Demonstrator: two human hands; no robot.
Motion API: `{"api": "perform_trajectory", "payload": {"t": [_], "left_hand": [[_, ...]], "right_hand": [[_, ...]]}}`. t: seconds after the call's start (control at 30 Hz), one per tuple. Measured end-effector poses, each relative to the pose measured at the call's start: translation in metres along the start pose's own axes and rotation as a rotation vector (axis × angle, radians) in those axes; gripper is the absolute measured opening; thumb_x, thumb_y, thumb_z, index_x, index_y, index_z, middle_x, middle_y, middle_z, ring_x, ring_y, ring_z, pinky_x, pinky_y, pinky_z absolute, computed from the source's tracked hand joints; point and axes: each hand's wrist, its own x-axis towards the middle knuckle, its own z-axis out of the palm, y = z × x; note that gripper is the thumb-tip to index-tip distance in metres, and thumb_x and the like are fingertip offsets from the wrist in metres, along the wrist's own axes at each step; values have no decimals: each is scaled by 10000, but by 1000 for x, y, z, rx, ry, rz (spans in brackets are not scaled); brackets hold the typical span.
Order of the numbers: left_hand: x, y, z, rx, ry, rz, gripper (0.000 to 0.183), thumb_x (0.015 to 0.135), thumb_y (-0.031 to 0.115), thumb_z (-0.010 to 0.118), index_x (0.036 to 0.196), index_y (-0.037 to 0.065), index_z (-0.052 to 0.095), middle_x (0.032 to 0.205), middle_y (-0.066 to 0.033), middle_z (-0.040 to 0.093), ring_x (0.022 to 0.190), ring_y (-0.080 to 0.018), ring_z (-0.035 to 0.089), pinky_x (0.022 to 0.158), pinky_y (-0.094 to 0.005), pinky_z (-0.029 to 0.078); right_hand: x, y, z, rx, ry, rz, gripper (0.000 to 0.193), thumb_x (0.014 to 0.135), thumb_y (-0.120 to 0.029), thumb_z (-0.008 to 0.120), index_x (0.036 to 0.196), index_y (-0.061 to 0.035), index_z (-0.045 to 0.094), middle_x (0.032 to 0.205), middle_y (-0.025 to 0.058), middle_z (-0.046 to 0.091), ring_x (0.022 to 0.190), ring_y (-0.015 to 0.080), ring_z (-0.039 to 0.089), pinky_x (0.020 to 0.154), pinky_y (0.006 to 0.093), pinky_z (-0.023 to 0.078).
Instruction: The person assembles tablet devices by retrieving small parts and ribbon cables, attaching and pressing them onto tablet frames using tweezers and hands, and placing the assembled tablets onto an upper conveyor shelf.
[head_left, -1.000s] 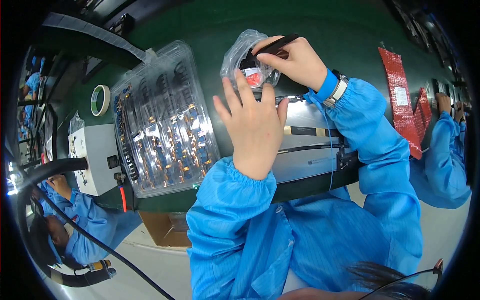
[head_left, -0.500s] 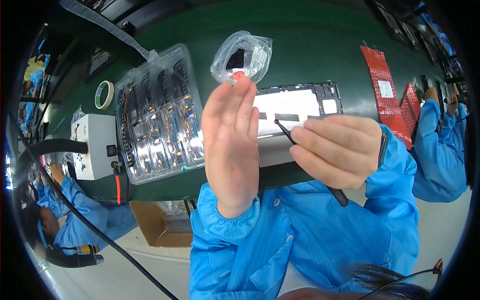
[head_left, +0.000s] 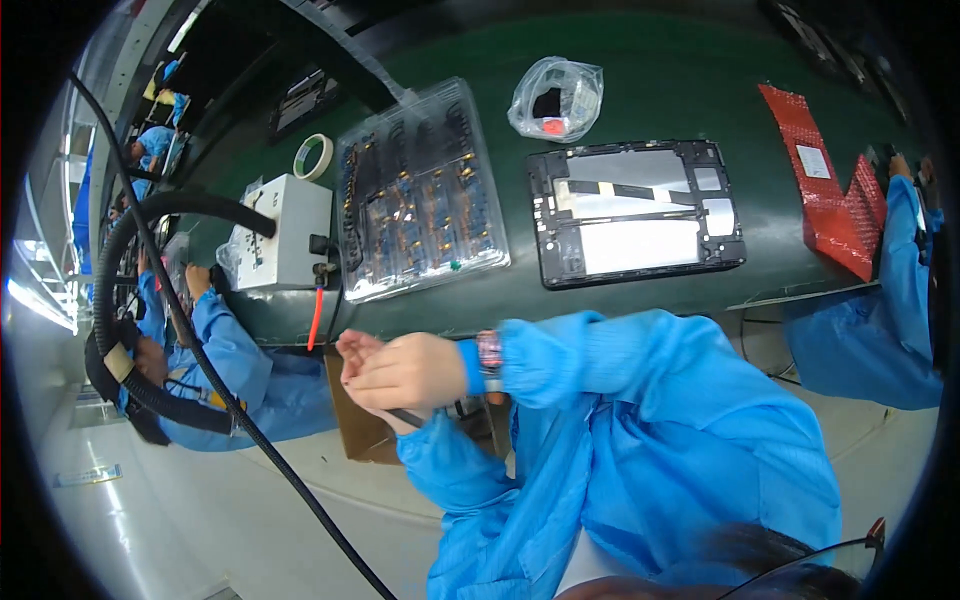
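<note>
Both hands have come together over the near edge of the bench, at the left. My right hand (head_left: 422, 370) is closed around a slim black pen-shaped tool (head_left: 406, 417), whose dark end shows below the fingers. Behind it, my left hand (head_left: 358, 345) is mostly covered; the fingers that show look loosely extended, touching or nearly touching the right hand. Whether anything lies between the palms is hidden. An opened tablet body (head_left: 640, 247) with a black frame and bright silvery panels lies flat on the green bench, beyond my right forearm and apart from both hands.
A clear tray (head_left: 425, 190) of small parts sits left of the tablet, beside a white box (head_left: 285, 232) with a black hose. A plastic bag (head_left: 557, 98), tape roll (head_left: 313, 157) and red bubble wrap (head_left: 820, 190) lie around. Below the bench is a cardboard box (head_left: 365, 425). Co-workers sit either side.
Both hands have left the tablet and moved left and nearer, meeting beside the bench edge. The tablet now shows bare silvery panels and a dark strip. The view has shifted.
</note>
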Motion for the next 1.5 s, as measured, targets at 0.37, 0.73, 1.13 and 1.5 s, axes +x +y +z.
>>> {"api": "perform_trajectory", "payload": {"t": [0.37,0.73,1.13,1.5], "left_hand": [[-4,124,-52,571,374,390,390,921,208,343,1265,32,396,1166,-117,488,1109,-215,463,913,-311,403],[-6,130,-76,194,326,538,384,884,152,225,1130,14,487,1038,-93,553,896,-186,556,765,-288,463],[-31,-75,149,1184,-1109,131,267,817,164,505,1024,1,543,988,-134,564,871,-253,562,744,-334,455],[-21,-198,175,1844,-1371,460,437,775,204,582,1139,-14,476,1100,-163,512,1028,-302,489,906,-422,360]], "right_hand": [[12,-19,141,297,-467,-27,60,693,-139,550,738,-120,585,716,35,610,685,236,625,533,346,491],[1,-43,151,1319,-308,1807,215,748,-154,651,875,12,604,810,117,634,782,194,617,682,301,490],[28,-32,-252,581,338,998,219,797,24,547,1012,41,588,988,148,617,938,216,596,838,333,481],[16,76,-343,-292,-163,1081,185,798,-122,603,951,-31,654,886,119,650,769,198,634,689,261,514]]}}
